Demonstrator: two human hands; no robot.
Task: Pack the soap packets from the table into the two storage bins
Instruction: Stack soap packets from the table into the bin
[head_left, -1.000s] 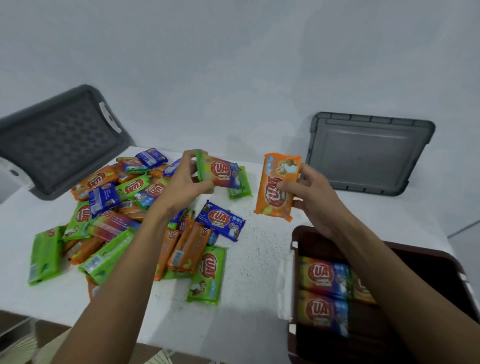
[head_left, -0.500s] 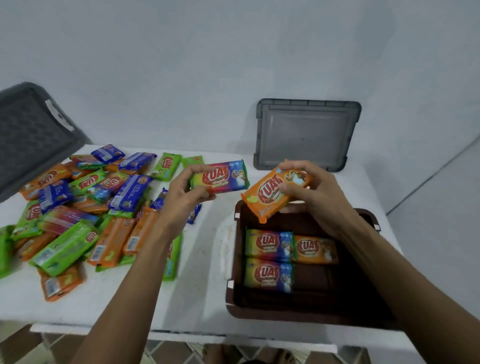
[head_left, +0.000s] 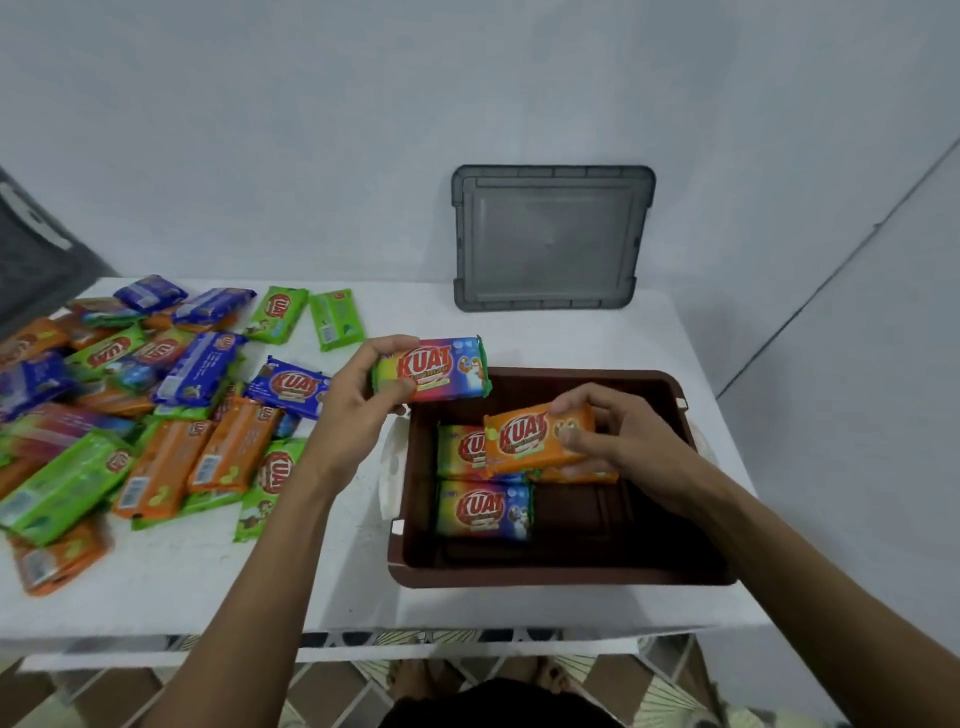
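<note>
A brown storage bin (head_left: 561, 569) sits on the white table (head_left: 322, 582) at the right, with three soap packets lying flat inside. My right hand (head_left: 618, 441) holds an orange soap packet (head_left: 524, 439) low inside the bin, over the packets at its far side. My left hand (head_left: 358, 410) grips a rainbow-coloured soap packet (head_left: 436, 368) just above the bin's far left corner. A heap of green, orange and blue soap packets (head_left: 156, 405) covers the table's left half.
A grey lid (head_left: 550, 239) leans against the wall behind the bin. Another dark grey lid or bin (head_left: 31, 260) shows at the far left edge. The table's front edge runs below my forearms, with patterned floor beneath.
My right hand has lowered the orange packet from above the bin's rim down into the bin. My left hand has carried the rainbow packet right, up to the bin's corner. The view shifted right.
</note>
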